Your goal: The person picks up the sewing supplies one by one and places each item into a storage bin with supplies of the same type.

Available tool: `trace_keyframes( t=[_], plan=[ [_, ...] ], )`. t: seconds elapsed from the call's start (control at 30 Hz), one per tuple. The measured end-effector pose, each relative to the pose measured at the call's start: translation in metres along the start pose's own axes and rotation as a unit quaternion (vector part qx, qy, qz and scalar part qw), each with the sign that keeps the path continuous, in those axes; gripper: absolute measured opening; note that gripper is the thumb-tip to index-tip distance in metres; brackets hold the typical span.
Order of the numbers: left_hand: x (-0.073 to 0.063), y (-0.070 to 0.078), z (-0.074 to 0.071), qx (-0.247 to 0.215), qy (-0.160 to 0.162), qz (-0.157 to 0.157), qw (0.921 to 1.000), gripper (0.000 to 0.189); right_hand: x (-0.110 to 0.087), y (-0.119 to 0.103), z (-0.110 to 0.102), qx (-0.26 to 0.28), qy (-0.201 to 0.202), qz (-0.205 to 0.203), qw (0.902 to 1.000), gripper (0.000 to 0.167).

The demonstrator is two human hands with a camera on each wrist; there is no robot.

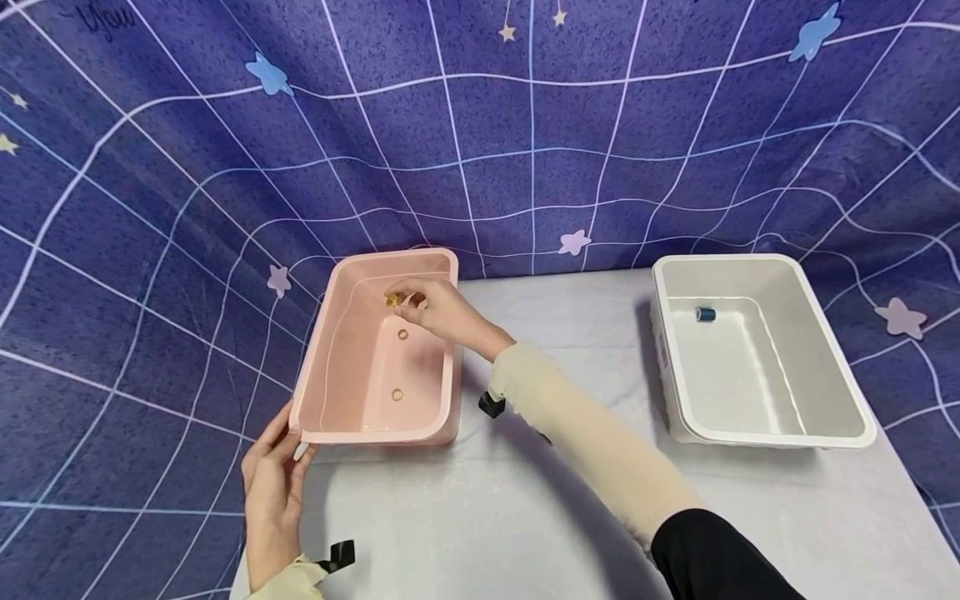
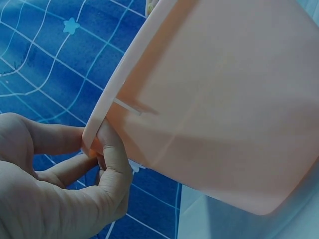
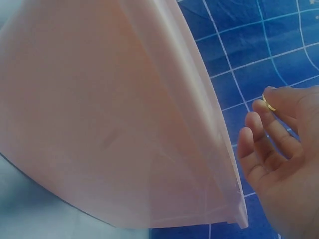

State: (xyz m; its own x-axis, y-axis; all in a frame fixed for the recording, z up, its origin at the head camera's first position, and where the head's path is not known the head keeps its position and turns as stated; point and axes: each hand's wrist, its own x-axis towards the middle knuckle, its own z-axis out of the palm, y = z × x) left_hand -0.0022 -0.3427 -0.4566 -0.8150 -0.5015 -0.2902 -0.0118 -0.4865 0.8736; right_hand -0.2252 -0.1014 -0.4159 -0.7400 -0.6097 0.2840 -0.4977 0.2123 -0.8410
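Star-patterned blue-purple fabric (image 1: 487,200), ruled with wavy pale lines, is hanging behind a creased white table covering (image 1: 570,308), on which two rectangular plastic bins are standing well apart. At the left, the left hand (image 1: 270,483) is steadying the pink bin (image 1: 375,436) by its near left corner, thumb and fingers pinching the rim between them. The right hand (image 1: 442,312) is reaching over the same bin from its right side; thumb and index fingertip are pinching a gold-coloured ring (image 3: 267,103), while the remaining fingers are curving loosely, slightly spread (the right wrist view is showing this grip most clearly). Beneath, on the pink floor, two similar rings are lying apart: a farther ring (image 1: 402,334), just below the hand, and a nearer ring (image 1: 397,394). At the right, the white bin (image 1: 780,439) is holding a teal thread spool (image 1: 706,314), which is lying on its side toward the far left of the floor. A cream sleeve (image 1: 592,442) is covering the right forearm, meeting black fabric (image 1: 712,554) higher up.
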Motion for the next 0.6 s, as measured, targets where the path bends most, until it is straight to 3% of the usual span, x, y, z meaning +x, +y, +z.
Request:
trace_keyframes(
  t=[0.3, 0.6],
  plan=[
    [0.002, 0.0, -0.001, 0.007, 0.022, -0.013, 0.9996, 0.051, 0.018, 0.002, 0.008, -0.018, -0.03, 0.017, 0.9992, 0.027],
    [0.001, 0.0, -0.001, 0.015, 0.02, -0.01, 0.9996, 0.051, 0.025, 0.006, 0.017, -0.016, -0.033, 0.023, 0.9991, 0.023]
  ],
)
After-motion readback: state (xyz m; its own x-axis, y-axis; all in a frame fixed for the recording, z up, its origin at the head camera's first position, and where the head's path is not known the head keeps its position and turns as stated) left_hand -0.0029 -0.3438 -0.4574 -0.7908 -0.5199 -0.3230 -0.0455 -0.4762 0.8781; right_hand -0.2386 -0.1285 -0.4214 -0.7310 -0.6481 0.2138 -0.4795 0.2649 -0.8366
